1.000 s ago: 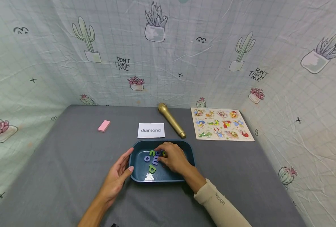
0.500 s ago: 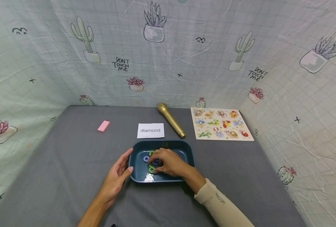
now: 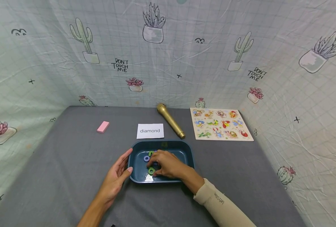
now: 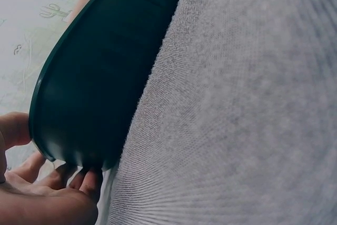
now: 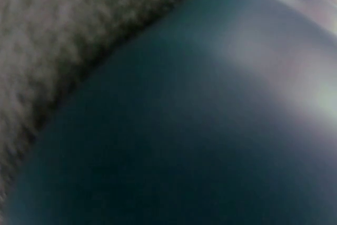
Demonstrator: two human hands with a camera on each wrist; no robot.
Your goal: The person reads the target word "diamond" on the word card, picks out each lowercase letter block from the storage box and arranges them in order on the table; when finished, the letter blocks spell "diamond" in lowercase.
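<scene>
My left hand (image 3: pixel 115 179) is at the left end of a dark blue-green tray (image 3: pixel 133 177). In the left wrist view the thumb touches the rim and the fingertips lie along the outer wall. Inside the tray my right hand (image 3: pixel 169 164) reaches down over small letters, fingers bent and thumb spread apart. A green letter (image 3: pixel 151 171) lies between thumb and index finger. Left of the fingertips is a blue-violet o (image 3: pixel 146 158), and another green letter (image 3: pixel 150 153) shows behind them. More blue letters are mostly hidden under the hand; I cannot tell whether it pinches one.
Behind the tray lies a white card (image 3: pixel 150 131) reading "diamond". A gold microphone (image 3: pixel 170 120) rests beside it. Far right is an insect picture board (image 3: pixel 221 124), far left a pink block (image 3: pixel 103 127). A printed cloth (image 3: pixel 168 63) surrounds the grey table (image 3: pixel 80 164).
My right hand has moved left and nearer over the letters, covering the blue ones. The lower green letter has shifted slightly toward me. My left hand stays at the tray.
</scene>
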